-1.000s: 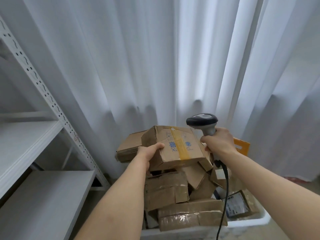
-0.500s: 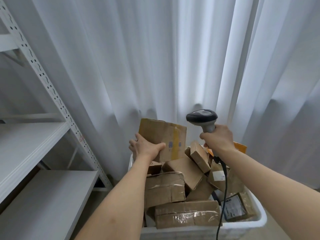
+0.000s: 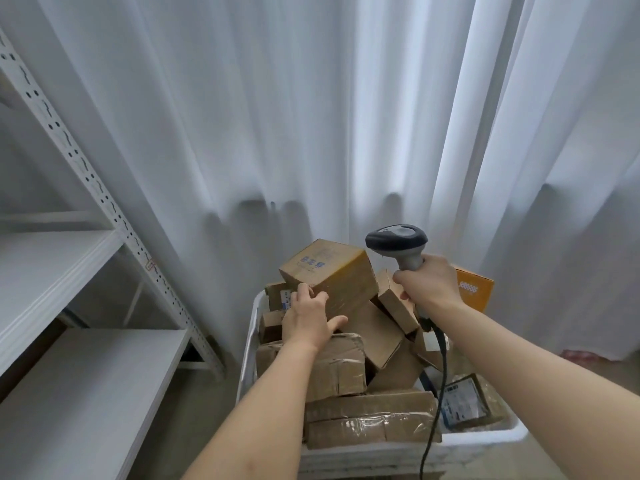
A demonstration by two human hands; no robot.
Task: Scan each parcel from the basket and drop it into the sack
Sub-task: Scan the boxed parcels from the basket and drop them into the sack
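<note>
Left hand (image 3: 309, 320) grips tilted parcel (image 3: 329, 271), corner pointing up.

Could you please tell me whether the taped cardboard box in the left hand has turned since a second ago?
Yes. The taped cardboard box has been turned over in the left hand, above the white plastic basket: its blue print now faces up.

Left hand (image 3: 309, 320) grips a cardboard parcel (image 3: 330, 274) above the basket (image 3: 485, 439) — right hand (image 3: 431, 285) holds the scanner (image 3: 398, 242).
</note>
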